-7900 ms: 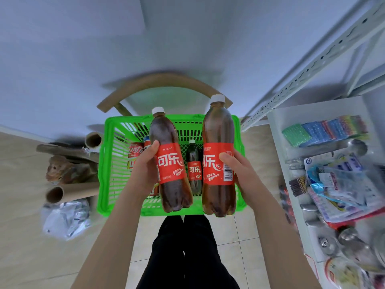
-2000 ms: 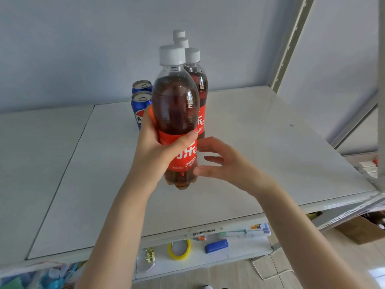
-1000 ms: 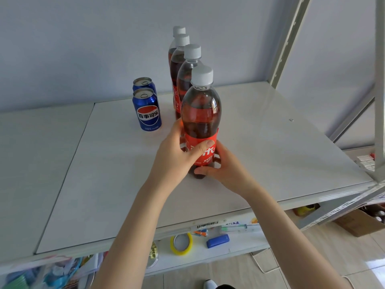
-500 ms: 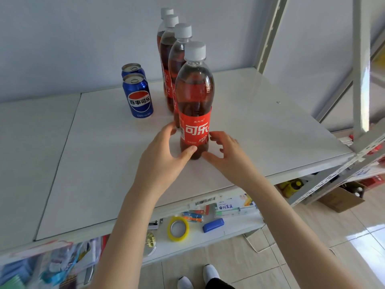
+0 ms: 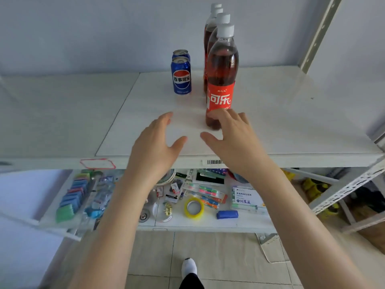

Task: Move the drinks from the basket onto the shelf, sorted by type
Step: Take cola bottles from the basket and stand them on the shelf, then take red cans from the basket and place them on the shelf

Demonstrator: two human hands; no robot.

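**Head view: cola row stands four deep, both hands free**

The front cola bottle (image 5: 221, 80) stands upright on the white shelf (image 5: 291, 122), red label facing out. It heads a single file of cola bottles (image 5: 209, 32) that runs back toward the wall; four white caps show. Just to their left, two blue cans (image 5: 181, 77) stand one behind the other in a lane of their own, so the two types are apart. The basket is out of sight.

The step in hand looks like the release of that front bottle, ahead of a trip to the basket. The bottle is tall and narrow with a small foot, and it stands close to the one behind, so a sideways brush could topple the whole file. The safe way out is straight back toward the body, fingers lifted clear of the base and wrists kept low. Later cans should go in the left lane, in front of the pair.

The right hand (image 5: 231, 134) is palm down, fingers spread and loose. Its fingertips lie across the bottle's base, and whether they touch it cannot be told. The left hand (image 5: 155, 147) hovers over bare shelf, well clear of the bottle, fingers straight and thumb out. Neither grasps anything. Beneath them, a lower shelf (image 5: 208, 224) holds small stationery.
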